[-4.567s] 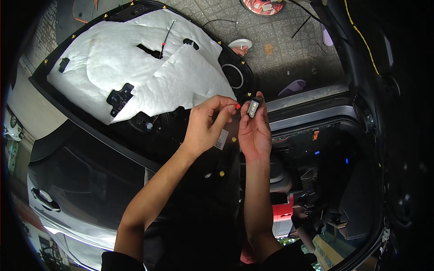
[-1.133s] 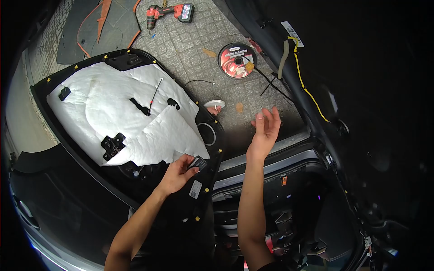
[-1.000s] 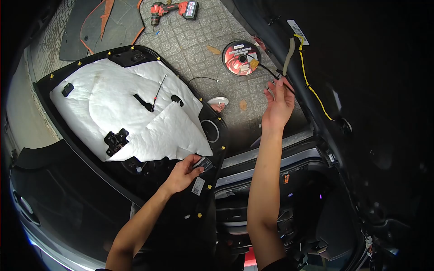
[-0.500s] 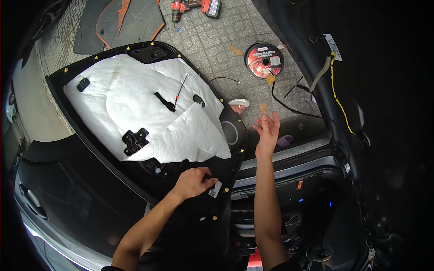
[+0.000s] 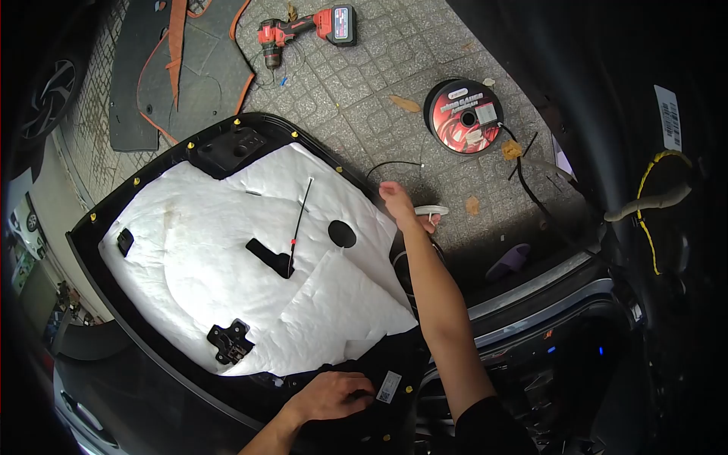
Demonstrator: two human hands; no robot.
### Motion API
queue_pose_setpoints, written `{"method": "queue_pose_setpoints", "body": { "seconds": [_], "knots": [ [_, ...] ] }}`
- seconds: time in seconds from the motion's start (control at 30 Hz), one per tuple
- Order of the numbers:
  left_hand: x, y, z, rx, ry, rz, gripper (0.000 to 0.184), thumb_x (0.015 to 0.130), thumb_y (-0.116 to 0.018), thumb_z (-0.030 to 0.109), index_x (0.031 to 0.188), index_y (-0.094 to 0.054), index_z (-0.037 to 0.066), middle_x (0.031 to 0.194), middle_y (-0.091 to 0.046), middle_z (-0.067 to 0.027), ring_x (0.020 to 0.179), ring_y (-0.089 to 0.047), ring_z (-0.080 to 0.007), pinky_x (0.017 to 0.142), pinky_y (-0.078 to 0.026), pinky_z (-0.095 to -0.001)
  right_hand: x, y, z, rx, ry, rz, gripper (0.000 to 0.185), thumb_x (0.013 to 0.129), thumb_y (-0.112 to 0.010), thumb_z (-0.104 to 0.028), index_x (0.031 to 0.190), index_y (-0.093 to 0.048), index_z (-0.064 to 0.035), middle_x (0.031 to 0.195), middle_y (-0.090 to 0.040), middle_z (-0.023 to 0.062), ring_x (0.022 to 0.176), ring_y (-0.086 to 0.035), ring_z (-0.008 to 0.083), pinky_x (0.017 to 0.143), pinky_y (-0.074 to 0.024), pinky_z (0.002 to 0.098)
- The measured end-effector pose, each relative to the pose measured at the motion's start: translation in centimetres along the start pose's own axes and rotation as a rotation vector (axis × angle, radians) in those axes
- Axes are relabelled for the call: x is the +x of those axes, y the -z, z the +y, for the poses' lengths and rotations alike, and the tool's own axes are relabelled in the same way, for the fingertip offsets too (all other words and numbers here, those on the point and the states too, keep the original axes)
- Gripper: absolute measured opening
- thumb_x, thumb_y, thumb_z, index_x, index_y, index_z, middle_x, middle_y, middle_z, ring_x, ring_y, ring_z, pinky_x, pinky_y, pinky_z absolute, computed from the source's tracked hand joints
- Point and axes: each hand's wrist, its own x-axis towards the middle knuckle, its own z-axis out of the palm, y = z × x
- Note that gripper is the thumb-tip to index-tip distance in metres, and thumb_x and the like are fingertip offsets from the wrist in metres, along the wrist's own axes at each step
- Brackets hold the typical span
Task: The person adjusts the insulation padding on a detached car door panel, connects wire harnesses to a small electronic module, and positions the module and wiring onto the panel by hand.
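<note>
A black car door panel [image 5: 208, 144] lies with its back side up, with white padding [image 5: 205, 250] covering most of it. My left hand [image 5: 334, 396] has its fingers curled onto the dark near part of the panel, beside a white label [image 5: 389, 387]; its fingertips are partly hidden. At the panel's right edge my right hand [image 5: 396, 203] is closed, its fingers bent down around the rim. A thin black cable [image 5: 394, 162] sticks out just beyond that hand. Another thin cable [image 5: 303, 208] with a red mark lies across the padding. Yellow clips [image 5: 237, 122] line the rim.
A red cordless drill [image 5: 303, 32] and a red-and-black spool [image 5: 469, 120] lie on the paving. Dark mats [image 5: 144, 83] with orange edging are at upper left. A white round object [image 5: 431, 210] has skin showing under it. A car body with yellow-taped wiring [image 5: 644, 205] stands right.
My right hand has gone from raised open above the paving to closed at the panel's right edge. My left hand stays on the panel. The view has shifted, with everything appearing lower.
</note>
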Motion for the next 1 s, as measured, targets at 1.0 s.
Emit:
{"method": "queue_pose_setpoints", "body": {
  "seconds": [1.0],
  "knots": [
    [5.8,2.1,0.9,0.823,-0.002,-0.379,0.023,0.086,-0.059,0.024,0.103,-0.066,0.009,0.093,-0.067,-0.0069,0.102,-0.059,-0.0259,0.093,-0.043,-0.0395,-11.7,11.6,0.2,0.187,0.233,0.184,0.021,0.101,-0.047,-0.016,0.114,-0.057,-0.0027,0.071,-0.052,0.0003,0.064,-0.049,0.0086,0.061,-0.044,0.0251]
  ]
}}
